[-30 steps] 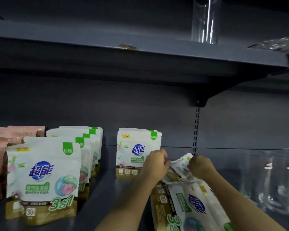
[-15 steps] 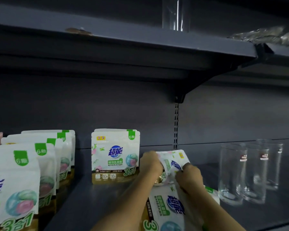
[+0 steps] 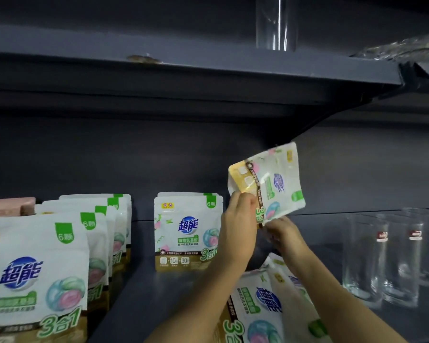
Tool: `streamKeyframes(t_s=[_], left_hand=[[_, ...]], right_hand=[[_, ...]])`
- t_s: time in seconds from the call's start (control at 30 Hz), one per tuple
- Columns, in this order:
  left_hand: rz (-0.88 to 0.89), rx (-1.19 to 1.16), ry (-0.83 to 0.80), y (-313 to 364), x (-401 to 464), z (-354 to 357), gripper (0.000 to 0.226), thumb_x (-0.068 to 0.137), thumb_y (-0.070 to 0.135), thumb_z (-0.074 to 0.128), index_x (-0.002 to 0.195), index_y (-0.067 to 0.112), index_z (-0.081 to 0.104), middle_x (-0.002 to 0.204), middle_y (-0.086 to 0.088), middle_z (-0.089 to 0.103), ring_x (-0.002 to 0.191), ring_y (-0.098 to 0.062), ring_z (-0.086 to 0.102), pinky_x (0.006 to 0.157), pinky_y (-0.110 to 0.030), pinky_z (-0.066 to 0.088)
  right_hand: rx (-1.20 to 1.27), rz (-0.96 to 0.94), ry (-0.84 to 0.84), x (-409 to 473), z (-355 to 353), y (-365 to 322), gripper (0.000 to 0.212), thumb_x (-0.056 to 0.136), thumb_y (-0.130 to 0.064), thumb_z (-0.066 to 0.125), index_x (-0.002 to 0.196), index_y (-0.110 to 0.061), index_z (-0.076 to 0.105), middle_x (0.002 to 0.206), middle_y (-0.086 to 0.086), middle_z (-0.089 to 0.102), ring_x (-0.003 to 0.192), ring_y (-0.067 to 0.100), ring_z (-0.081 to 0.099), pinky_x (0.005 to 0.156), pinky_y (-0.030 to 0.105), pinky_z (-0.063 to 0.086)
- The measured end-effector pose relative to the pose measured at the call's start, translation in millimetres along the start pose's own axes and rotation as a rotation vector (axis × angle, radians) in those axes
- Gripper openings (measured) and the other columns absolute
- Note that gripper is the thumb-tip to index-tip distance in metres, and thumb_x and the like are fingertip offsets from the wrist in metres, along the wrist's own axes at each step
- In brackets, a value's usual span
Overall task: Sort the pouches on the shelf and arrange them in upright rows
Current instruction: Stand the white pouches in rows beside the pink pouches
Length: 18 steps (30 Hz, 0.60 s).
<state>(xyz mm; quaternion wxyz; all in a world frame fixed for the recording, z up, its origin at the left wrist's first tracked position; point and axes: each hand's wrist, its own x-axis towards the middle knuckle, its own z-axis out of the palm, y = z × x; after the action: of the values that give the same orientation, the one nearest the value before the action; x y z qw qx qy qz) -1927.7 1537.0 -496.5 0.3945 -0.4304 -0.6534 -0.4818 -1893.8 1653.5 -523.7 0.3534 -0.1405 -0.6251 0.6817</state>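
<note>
Your left hand [image 3: 238,226] & right hand [image 3: 284,233] both pinch a tipped pouch [image 3: 270,184] up over the shelf [image 3: 159,293].

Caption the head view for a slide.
Both hands, left hand and right hand, lift a tilted pouch above the shelf.

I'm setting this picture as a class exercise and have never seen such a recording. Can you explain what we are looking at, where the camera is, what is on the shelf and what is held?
No machine here: a person with a camera on the head, looking forward and down at their own hands. On the shelf white pouches stand upright: a row at left, one pouch alone mid-shelf. More pouches lie flat below the arms. Glasses stand at right. The left hand and right hand both grip a tilted pouch, lifted off the shelf.
</note>
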Motion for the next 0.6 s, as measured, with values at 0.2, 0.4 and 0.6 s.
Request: streamKeyframes(t_s=[0.2, 0.4, 0.6], left_hand=[[-0.403, -0.291, 0.096, -13, -11, -18, 0.057, 0.083, 0.012, 0.067, 0.13, 0.016, 0.034, 0.098, -0.005, 0.07, 0.084, -0.018, 0.069, 0.074, -0.036, 0.059], [-0.785, -0.258, -0.101, -44, -18, -50, 0.098, 0.058, 0.057, 0.075, 0.137, 0.021, 0.031, 0.094, -0.001, 0.072, 0.086, -0.022, 0.07, 0.081, -0.042, 0.058], [-0.858, 0.063, -0.186, -70, -32, -94, 0.046, 0.071, 0.055, 0.069, 0.087, 0.013, 0.059, 0.079, 0.005, 0.058, 0.081, -0.017, 0.058, 0.066, -0.028, 0.044]], right_hand=[[0.244, -0.084, -0.323, -4, 16, -15, 0.05, 0.084, -0.011, 0.067, 0.13, -0.021, 0.049, 0.12, 0.004, 0.068, 0.107, 0.025, 0.067, 0.081, 0.043, 0.058], [-0.003, -0.125, -0.222, -11, 31, -13, 0.061, 0.076, 0.001, 0.074, 0.125, -0.01, 0.039, 0.119, 0.01, 0.064, 0.103, 0.027, 0.067, 0.081, 0.043, 0.058], [-0.35, -0.178, -0.327, -27, 40, -14, 0.058, 0.078, -0.005, 0.074, 0.121, -0.016, 0.037, 0.12, 0.001, 0.061, 0.103, 0.015, 0.062, 0.086, 0.034, 0.054]])
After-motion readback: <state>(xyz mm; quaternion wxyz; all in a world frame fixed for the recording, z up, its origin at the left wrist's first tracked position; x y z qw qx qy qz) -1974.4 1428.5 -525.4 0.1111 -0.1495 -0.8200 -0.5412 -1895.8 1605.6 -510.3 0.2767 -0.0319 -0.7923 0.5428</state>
